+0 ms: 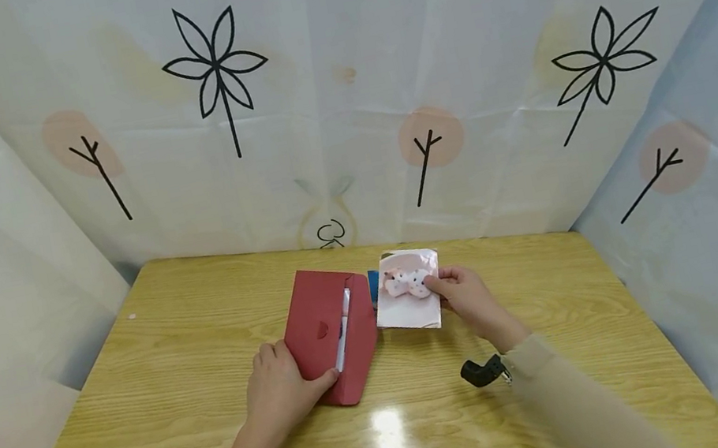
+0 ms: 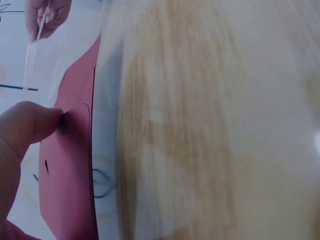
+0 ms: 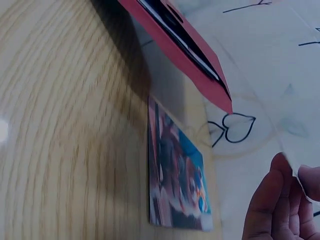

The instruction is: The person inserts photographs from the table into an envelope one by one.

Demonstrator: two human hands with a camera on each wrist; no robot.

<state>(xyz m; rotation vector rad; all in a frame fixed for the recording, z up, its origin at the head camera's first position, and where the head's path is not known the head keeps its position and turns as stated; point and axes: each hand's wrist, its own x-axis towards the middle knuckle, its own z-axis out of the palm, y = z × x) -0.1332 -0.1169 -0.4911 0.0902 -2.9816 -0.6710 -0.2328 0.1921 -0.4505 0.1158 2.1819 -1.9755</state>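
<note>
A red paper envelope point(image 1: 302, 310), flap open, is tilted up off the table in my left hand point(image 1: 276, 391). The left thumb point(image 2: 35, 122) presses on its front near the opening while the other fingers are along its far side. White-edged photos or cards point(image 1: 343, 331) show in the envelope's slot. My right hand point(image 1: 477, 303) pinches a glossy photo point(image 1: 407, 313) of a spotted pink bow by its right edge, thumb in front, just right of the envelope. In the right wrist view this photo is nearly edge-on.
Another photo point(image 3: 182, 180), with blue and reddish colours, lies on the wooden table point(image 1: 159, 355) below the raised envelope; the held photo mostly covers it in the head view. A patterned white curtain point(image 1: 323, 102) hangs along the back and sides.
</note>
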